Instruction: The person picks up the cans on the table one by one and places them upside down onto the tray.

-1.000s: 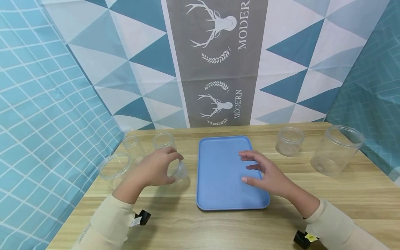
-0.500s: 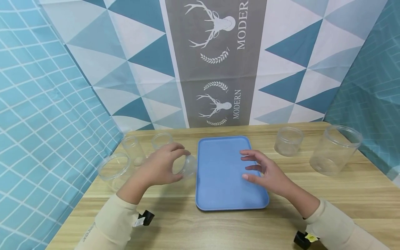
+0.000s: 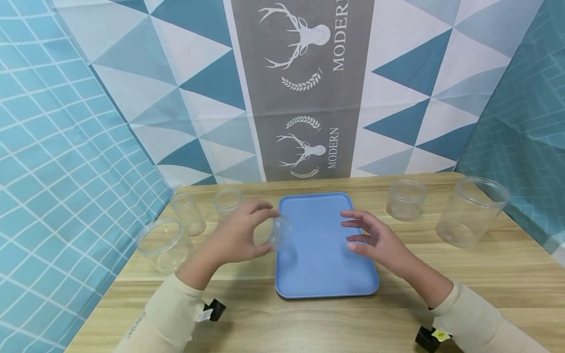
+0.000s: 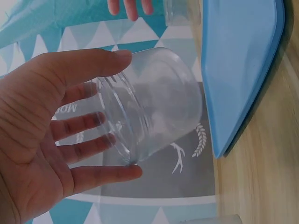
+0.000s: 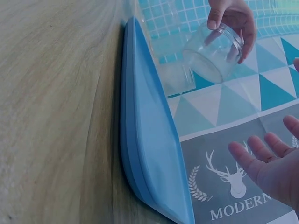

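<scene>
My left hand grips a clear plastic jar around its threaded rim, thumb on one side and fingers on the other. The jar is tilted, its base pointing toward the right hand in the head view, and it hangs over the left edge of a blue rectangular tray. In the right wrist view the same jar shows well above the tray's level. My right hand hovers over the tray's right side, fingers apart and gently bent, holding nothing.
On the wooden table, a wide clear jar, a slim one and a small one stand at left. A short clear jar and a large one stand back right. Patterned cloth hangs behind.
The left hand has carried the jar up and rightward from beside the tray to over its left edge. The right hand stays nearly still.
</scene>
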Demonstrator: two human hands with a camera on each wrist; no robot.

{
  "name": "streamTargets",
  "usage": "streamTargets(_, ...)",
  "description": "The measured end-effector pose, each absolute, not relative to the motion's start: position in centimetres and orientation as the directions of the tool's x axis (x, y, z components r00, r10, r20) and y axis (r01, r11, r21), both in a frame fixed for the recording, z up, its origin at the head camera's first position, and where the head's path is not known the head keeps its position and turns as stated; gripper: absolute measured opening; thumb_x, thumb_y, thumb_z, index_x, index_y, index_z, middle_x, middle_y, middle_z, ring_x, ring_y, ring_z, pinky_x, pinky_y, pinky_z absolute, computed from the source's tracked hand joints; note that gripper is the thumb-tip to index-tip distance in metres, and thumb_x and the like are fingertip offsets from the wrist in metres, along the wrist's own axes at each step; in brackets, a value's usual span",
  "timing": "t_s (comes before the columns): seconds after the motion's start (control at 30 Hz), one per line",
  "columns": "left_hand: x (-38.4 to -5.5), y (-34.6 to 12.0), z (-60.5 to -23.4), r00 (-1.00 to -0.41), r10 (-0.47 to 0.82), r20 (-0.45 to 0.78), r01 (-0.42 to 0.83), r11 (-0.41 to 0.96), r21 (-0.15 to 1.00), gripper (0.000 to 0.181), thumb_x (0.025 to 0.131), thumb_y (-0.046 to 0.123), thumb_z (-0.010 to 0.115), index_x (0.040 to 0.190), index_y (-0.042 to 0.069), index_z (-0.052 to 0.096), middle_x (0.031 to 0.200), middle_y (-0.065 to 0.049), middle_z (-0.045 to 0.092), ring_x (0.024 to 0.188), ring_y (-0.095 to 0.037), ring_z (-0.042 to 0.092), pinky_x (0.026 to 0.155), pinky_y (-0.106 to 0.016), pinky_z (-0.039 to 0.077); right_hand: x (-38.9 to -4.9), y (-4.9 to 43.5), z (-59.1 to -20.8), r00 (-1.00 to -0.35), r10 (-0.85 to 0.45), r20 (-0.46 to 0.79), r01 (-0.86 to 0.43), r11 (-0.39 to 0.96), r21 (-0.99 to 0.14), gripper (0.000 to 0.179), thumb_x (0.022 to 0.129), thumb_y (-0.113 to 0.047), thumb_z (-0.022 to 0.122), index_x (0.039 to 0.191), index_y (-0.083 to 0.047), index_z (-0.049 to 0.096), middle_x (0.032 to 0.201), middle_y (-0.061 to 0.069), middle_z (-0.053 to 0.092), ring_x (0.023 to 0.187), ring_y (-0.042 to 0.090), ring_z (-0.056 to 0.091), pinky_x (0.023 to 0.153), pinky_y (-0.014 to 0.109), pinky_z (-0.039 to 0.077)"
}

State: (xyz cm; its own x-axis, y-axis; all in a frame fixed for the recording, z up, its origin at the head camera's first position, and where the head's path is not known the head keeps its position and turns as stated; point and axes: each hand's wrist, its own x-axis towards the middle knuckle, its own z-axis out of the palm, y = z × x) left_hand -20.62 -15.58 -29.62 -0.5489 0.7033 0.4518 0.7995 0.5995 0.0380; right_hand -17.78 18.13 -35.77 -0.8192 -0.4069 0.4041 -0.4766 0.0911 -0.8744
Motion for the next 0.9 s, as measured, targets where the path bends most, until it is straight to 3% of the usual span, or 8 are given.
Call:
streamTargets(0.37,-21.2,-14.0,-30.2,-0.429,0.720,0.546,0.865,0.502,0.016,0.063,0.064,0.026,0.090,0.119,0.011,0.064,0.122,-0.016,0.058,0.113,-0.032,0.055,0.093,-0.045,0.048,-17.8,18.6,-35.6,-0.878,-0.404,0.256,-0.331,0.128,-0.935,0.051,0.096,-0.012,0.058,0.144,-0.005,0.040,0.144,0.016,0.041,0.129,0.041,0.044,0.092,0.028,0.049)
streamTargets(0.67,-21.3,-12.6,-30.6,-0.404,0.727,0.555,0.886,0.462,0.040,0.062,0.067,0.027,0.089,0.121,0.014,0.063,0.127,-0.013,0.056,0.118,-0.029,0.052,0.094,-0.042,0.049,-18.0,18.8,-35.7,-0.871,-0.420,0.253,-0.286,0.017,-0.958,0.046,0.100,-0.008,0.050,0.143,0.000,0.037,0.143,0.019,0.038,0.128,0.034,0.046,0.091,0.044,0.053)
streamTargets(0.9,-21.3,-11.3,-30.5,-0.380,0.724,0.576,0.899,0.434,0.048,0.062,0.068,0.030,0.088,0.123,0.015,0.062,0.128,-0.011,0.056,0.118,-0.028,0.054,0.096,-0.041,0.048,-18.0,18.7,-35.5,-0.881,-0.417,0.225,-0.247,-0.002,-0.969,0.048,0.100,-0.011,0.051,0.144,0.001,0.035,0.145,0.021,0.037,0.130,0.039,0.043,0.091,0.044,0.053)
